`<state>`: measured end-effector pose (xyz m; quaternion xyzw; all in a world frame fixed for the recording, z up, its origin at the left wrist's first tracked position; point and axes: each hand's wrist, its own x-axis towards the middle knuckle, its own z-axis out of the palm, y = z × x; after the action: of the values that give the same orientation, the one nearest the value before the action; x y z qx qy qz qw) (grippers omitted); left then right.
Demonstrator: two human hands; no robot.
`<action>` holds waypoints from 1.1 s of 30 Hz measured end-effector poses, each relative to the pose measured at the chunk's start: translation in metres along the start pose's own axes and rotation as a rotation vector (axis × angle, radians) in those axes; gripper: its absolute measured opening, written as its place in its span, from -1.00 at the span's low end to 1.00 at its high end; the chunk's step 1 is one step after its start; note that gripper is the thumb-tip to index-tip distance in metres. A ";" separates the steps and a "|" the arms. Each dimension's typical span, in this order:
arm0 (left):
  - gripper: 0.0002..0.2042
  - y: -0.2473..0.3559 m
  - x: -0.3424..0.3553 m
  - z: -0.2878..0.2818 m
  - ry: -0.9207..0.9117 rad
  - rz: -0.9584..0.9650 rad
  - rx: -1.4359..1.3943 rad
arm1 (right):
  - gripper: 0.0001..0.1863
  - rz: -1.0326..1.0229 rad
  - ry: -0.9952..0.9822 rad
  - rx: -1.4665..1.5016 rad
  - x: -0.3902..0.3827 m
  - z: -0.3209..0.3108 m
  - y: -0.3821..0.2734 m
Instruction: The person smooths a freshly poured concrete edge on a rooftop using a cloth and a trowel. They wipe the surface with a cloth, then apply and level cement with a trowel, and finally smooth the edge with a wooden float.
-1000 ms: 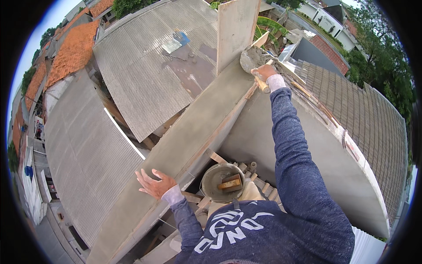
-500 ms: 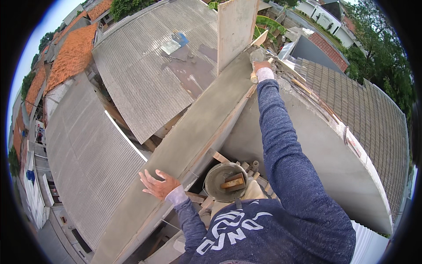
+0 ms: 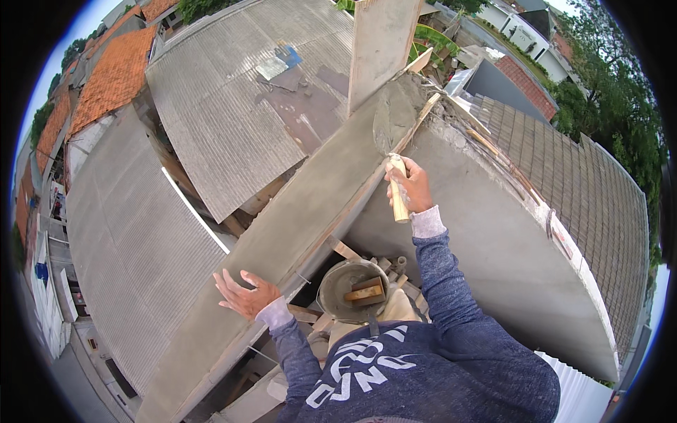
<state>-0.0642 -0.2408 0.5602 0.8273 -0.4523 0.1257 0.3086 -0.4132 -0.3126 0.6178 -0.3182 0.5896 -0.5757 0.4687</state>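
My right hand (image 3: 416,185) grips the wooden handle of a mortar-coated trowel (image 3: 386,120), its blade tilted on edge over wet grey mortar (image 3: 416,95) at the upper end of a long plastered ledge (image 3: 296,204). My left hand (image 3: 250,296) is spread open over the ledge's lower stretch, with fingertips on or close to the plaster. Below and between my hands is a bucket (image 3: 331,282) with a wooden tool (image 3: 367,290) in it. An upright board (image 3: 381,46) stands beside the ledge's top end.
A curved concrete wall (image 3: 486,261) bounds the right, with loose sticks (image 3: 508,166) along its edge. Corrugated roofs (image 3: 134,247) and a shingled roof (image 3: 585,204) lie beyond the wall and ledge. Wooden pieces (image 3: 416,292) surround the bucket. Neighbouring houses and trees (image 3: 599,84) appear farther off.
My right hand has drawn the trowel down and slightly left from the ledge's top end, turning its handle upright. My left hand has stayed spread in nearly the same spot.
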 end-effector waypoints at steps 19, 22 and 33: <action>-0.64 -0.009 -0.001 0.007 -0.007 0.018 0.100 | -0.55 -0.021 0.043 -0.385 -0.081 -0.066 0.020; -0.62 -0.004 -0.002 0.006 -0.019 -0.001 0.106 | -0.51 -0.114 -0.099 -0.785 -0.063 -0.073 -0.004; -0.64 -0.002 -0.004 0.008 -0.005 -0.010 0.111 | -0.55 0.017 0.143 -0.667 -0.057 -0.090 0.006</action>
<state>-0.0654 -0.2425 0.5515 0.8456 -0.4414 0.1470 0.2618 -0.4742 -0.2259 0.6129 -0.4080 0.7794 -0.3679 0.3011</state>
